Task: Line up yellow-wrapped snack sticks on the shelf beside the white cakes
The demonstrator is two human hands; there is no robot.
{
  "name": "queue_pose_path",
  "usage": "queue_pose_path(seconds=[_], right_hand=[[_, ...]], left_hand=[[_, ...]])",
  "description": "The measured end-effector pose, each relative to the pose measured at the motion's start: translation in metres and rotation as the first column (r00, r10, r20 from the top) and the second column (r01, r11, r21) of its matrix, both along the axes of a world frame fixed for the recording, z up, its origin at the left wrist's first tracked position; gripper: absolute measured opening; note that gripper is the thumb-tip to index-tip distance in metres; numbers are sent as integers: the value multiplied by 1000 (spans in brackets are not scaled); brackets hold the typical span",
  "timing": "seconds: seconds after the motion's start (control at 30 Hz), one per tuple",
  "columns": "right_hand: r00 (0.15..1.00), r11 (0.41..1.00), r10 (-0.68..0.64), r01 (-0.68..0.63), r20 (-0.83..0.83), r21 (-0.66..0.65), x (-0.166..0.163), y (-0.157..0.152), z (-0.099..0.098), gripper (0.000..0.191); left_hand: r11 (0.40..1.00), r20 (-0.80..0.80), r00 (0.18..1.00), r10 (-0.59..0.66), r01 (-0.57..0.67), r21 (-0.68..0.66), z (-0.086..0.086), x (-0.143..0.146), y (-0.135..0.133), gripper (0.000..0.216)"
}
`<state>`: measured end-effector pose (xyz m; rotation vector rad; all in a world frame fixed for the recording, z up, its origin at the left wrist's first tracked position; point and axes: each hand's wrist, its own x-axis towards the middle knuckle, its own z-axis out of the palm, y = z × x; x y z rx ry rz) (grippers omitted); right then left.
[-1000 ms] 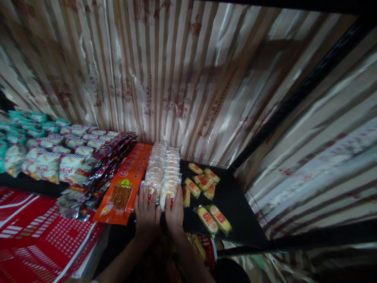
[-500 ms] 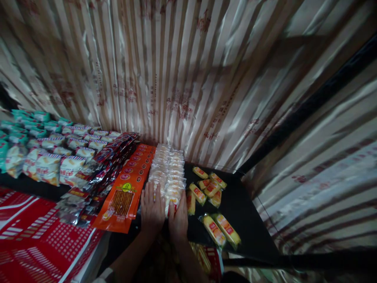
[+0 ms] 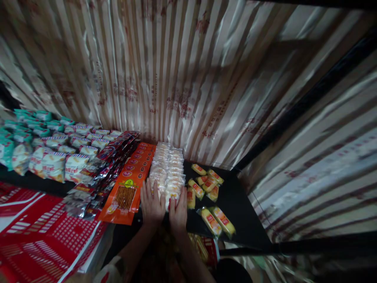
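Two hands lay side by side, palms down: the left hand [image 3: 152,205] and the right hand [image 3: 178,210]. Both were flat with fingers straight, grasping nothing, and their fingertips rested on the near end of the clear-wrapped pale cakes [image 3: 168,169]. The cakes ran in two rows from the fingertips away toward the striped curtain [image 3: 176,78]. Just outside the left hand lay a row of overlapping orange packets [image 3: 129,184]. Past them were dark red packets [image 3: 110,155], then white packets [image 3: 59,165] and teal packets [image 3: 29,125], well apart from the hands. Just outside the right hand, loose yellow packets [image 3: 206,182] lay scattered on the black shelf [image 3: 241,204]. Two more yellow bars [image 3: 218,222] lay near the right wrist. A red patterned sheet [image 3: 44,236] lay well out beyond the left forearm.
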<state>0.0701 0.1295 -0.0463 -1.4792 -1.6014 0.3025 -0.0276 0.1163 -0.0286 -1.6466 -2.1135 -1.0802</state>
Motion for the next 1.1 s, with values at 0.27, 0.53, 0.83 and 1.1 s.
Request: queue_pose_path(seconds=[0.27, 0.53, 0.83, 1.1], right_hand=[[997, 998, 63, -64, 44, 17, 0, -2, 6, 59], [997, 997, 71, -71, 4, 32, 2, 0, 5, 57], [998, 991, 30, -38, 63, 129, 15, -15, 18, 45], [997, 984, 71, -64, -36, 169, 37, -24, 21, 37]], left_hand=[[1000, 136, 991, -10, 8, 15, -4, -2, -1, 56], [983, 326, 938, -116, 62, 170, -7, -7, -16, 47], [973, 444, 884, -146, 47, 225, 22, -1, -43, 40], [969, 498, 832, -245, 193, 155, 18, 32, -51, 39]])
